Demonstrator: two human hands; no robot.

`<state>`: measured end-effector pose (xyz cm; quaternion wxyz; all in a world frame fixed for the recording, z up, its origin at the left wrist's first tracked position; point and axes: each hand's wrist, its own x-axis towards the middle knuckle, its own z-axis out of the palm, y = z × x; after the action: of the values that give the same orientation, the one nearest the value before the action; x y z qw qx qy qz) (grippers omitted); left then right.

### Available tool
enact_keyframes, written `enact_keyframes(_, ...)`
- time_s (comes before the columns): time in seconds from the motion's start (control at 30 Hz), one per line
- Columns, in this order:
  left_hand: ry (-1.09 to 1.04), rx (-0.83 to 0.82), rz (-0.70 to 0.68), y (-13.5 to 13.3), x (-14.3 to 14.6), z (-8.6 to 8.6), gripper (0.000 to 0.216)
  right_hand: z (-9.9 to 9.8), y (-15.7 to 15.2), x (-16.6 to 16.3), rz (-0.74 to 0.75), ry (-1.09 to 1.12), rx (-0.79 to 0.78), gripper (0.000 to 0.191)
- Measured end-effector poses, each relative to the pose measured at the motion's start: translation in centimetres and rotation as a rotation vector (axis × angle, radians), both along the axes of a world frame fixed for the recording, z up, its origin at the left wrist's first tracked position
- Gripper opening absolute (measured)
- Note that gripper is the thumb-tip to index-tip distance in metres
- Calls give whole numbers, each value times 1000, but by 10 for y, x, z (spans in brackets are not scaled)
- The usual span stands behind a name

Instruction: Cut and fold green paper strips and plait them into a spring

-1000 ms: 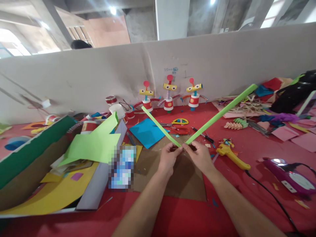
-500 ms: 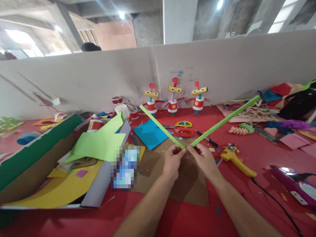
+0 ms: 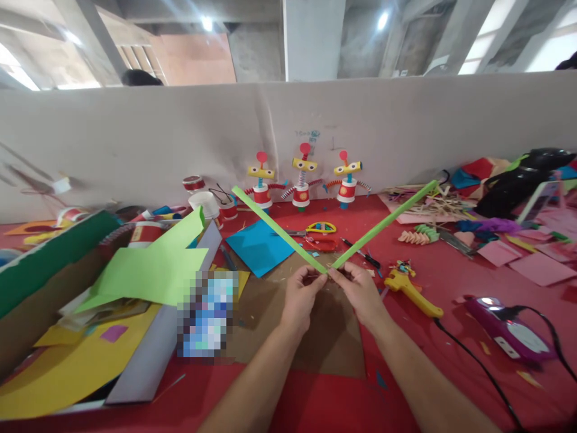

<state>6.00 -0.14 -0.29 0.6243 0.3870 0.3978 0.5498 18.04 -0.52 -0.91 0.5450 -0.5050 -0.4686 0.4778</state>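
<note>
My left hand (image 3: 301, 297) and my right hand (image 3: 359, 293) meet over a brown cardboard sheet (image 3: 270, 325). Both are closed in a pinch where two green paper strips join. One green strip (image 3: 274, 227) rises up and to the left from my left hand. The other green strip (image 3: 387, 219) rises up and to the right from my right hand. Together they form a V above the red table (image 3: 315, 403).
Three paper-cup robot figures (image 3: 301, 180) stand by the white partition. Blue paper (image 3: 259, 245), scissors (image 3: 320, 228), a yellow glue gun (image 3: 412, 288) and a purple device (image 3: 507, 331) lie around. An open box (image 3: 54, 282) with green and yellow sheets sits at left.
The view has shifted slightly, so everything sits a little further left. My hands keep the same pinch on the strips' junction, and the strips hold their V shape.
</note>
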Motion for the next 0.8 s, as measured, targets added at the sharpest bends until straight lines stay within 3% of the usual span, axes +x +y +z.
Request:
enact_keyframes(0.37, -23, 2, 8, 3, -1, -3, 15, 4, 3, 0, 39, 265, -73, 25)
enact_keyframes(0.63, -53, 76, 77, 0, 3, -2, 20, 8, 0, -2, 66, 112, 15, 22)
enact_keyframes(0.8, 98, 222, 150, -4, 6, -3, 23, 5, -1, -2, 39, 117, 43, 20)
